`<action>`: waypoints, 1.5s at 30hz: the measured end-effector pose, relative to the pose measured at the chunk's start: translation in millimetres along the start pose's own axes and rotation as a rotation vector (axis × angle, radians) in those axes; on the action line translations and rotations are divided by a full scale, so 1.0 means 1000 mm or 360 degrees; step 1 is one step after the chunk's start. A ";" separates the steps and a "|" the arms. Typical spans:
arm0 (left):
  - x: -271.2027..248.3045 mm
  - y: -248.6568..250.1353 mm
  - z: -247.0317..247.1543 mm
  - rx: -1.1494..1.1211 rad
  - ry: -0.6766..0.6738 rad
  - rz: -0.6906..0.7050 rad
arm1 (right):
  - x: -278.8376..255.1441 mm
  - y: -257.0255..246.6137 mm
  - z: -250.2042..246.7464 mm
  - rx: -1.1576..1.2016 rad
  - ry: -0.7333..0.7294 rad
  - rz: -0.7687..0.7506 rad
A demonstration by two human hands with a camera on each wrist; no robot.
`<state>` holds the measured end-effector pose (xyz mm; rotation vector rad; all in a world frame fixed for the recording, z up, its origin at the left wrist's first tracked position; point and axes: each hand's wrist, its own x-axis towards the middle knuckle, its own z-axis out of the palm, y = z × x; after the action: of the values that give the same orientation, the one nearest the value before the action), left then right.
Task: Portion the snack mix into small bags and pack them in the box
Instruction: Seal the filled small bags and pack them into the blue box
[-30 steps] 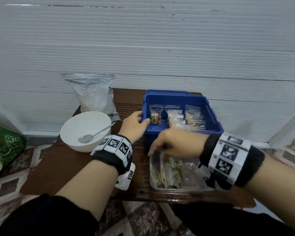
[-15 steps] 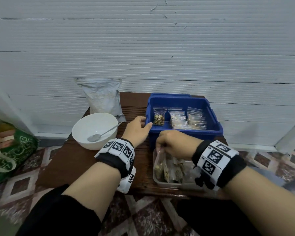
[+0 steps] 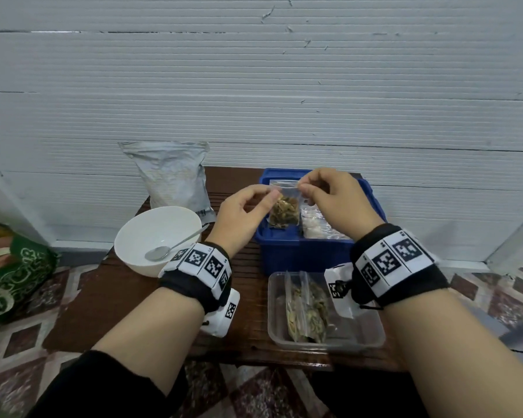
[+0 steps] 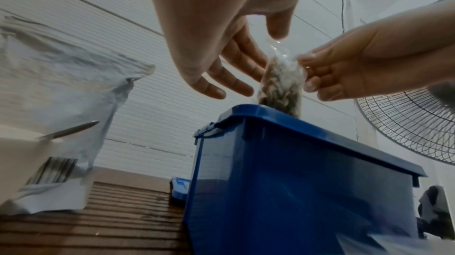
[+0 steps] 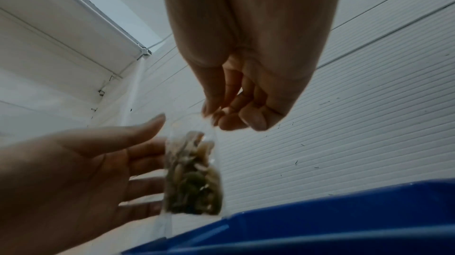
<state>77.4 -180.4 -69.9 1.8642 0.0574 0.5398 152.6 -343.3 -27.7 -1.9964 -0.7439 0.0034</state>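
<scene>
Right hand (image 3: 334, 203) pinches small bag (image 3: 285, 210); left hand (image 3: 242, 214) open beside; brown table (image 3: 109, 300), white wall (image 3: 254, 95).

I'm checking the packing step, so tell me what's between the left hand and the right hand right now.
A small clear bag of snack mix hangs between them over the blue box. The right hand pinches its top edge; the left hand is open beside it. The head view shows this best.

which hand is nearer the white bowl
Left. The left hand hovers just right of the white bowl, beside the small bag; the right hand is farther right, over the blue box.
</scene>
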 end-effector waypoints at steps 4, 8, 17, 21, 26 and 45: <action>0.013 -0.006 0.006 0.0010 0.0126 0.0091 | 0.007 0.005 0.006 0.0023 0.0098 -0.0036; 0.020 -0.015 0.009 0.0015 0.0146 0.0136 | 0.010 0.010 0.008 0.0019 0.0143 -0.0047; 0.032 -0.018 0.007 0.0229 0.0057 0.0191 | 0.013 0.023 0.011 -0.0214 0.0163 0.0000; 0.032 -0.021 0.007 0.0173 0.0008 0.0136 | 0.014 0.026 0.014 -0.0284 0.0147 -0.0045; 0.032 -0.023 0.007 0.0221 -0.0023 0.0158 | 0.014 0.025 0.016 -0.0235 0.0046 -0.0034; 0.029 -0.016 0.008 0.0252 -0.0017 0.0160 | 0.012 0.027 0.016 -0.0303 -0.0010 -0.0136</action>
<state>110.2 -173.2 -76.4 2.0321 -0.0009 0.6098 171.0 -333.7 -54.5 -2.1434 -0.8600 -0.1157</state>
